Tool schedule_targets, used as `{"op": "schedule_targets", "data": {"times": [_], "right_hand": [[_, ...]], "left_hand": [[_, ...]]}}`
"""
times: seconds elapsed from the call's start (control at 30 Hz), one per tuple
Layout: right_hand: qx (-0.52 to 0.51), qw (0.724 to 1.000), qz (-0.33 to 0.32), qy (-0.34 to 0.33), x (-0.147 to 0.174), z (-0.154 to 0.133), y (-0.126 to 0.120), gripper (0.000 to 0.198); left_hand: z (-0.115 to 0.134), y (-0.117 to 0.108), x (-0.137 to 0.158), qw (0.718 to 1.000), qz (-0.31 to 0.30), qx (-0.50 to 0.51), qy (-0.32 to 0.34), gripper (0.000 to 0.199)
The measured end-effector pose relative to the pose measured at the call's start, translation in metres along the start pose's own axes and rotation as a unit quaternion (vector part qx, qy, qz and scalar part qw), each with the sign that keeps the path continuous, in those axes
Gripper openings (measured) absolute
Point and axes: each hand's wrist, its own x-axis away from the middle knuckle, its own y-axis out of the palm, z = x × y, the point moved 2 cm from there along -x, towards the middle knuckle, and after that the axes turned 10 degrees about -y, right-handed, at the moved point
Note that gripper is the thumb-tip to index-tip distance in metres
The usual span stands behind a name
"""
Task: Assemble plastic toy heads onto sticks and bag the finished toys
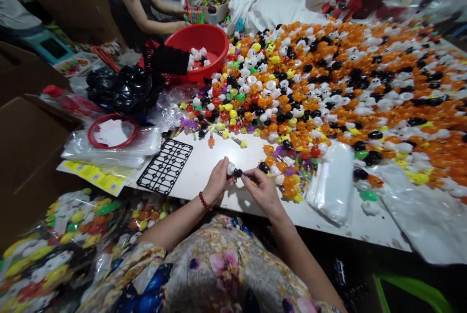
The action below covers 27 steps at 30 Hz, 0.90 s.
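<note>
Apparently one piece is being worked on in the head view: a small white-and-black plastic toy [238, 172] above the front of the table [202, 167], its white end gripped by the left hand [218, 182] while the right hand [263, 191] pinches at its black end. Beyond lies a large heap of loose plastic toys [328, 75], so much seems left; how many are finished cannot be told.
</note>
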Motion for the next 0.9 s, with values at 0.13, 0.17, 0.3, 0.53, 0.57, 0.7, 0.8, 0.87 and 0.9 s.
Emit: {"op": "schedule_targets", "data": {"times": [0.13, 0.17, 0.3, 0.53, 0.57, 0.7, 0.8, 0.87, 0.9], "right_hand": [[0.019, 0.999, -0.036, 0.009, 0.002, -0.002, -0.003, 0.018], [0.023, 0.999, -0.039, 0.009, 0.002, -0.002, -0.003, 0.018], [0.051, 0.998, -0.037, -0.012, 0.006, 0.002, 0.006, 0.014], [0.058, 0.998, -0.011, -0.01, 0.006, 0.017, 0.013, 0.017], [0.064, 0.998, 0.01, -0.007, 0.003, 0.02, 0.002, 0.019], [0.227, 0.961, 0.154, -0.036, -0.018, 0.031, -0.057, 0.028], [0.4, 0.896, 0.18, -0.064, -0.04, 0.036, -0.075, 0.028], [0.447, 0.884, 0.109, -0.082, -0.059, 0.038, -0.059, 0.025], [0.451, 0.886, 0.054, -0.092, -0.07, 0.038, -0.044, 0.024]], "left_hand": [[0.0, -0.001, 0.003, 0.998, 0.004, -0.059, 0.005, 0.06], [0.0, -0.001, 0.003, 0.998, 0.008, -0.07, 0.006, 0.059], [-0.007, -0.001, 0.003, 0.988, 0.05, -0.141, 0.031, 0.055], [-0.015, 0.01, -0.004, 0.99, 0.024, -0.134, -0.022, 0.056], [-0.012, 0.012, -0.006, 0.992, 0.001, -0.117, -0.038, 0.057], [0.005, 0.007, -0.018, 0.991, 0.007, -0.133, -0.004, 0.043], [0.019, -0.016, -0.032, 0.96, 0.114, -0.249, 0.057, 0.023], [0.027, -0.033, -0.044, 0.924, 0.195, -0.319, 0.079, 0.012], [0.031, -0.041, -0.05, 0.906, 0.23, -0.345, 0.089, 0.009]]}}
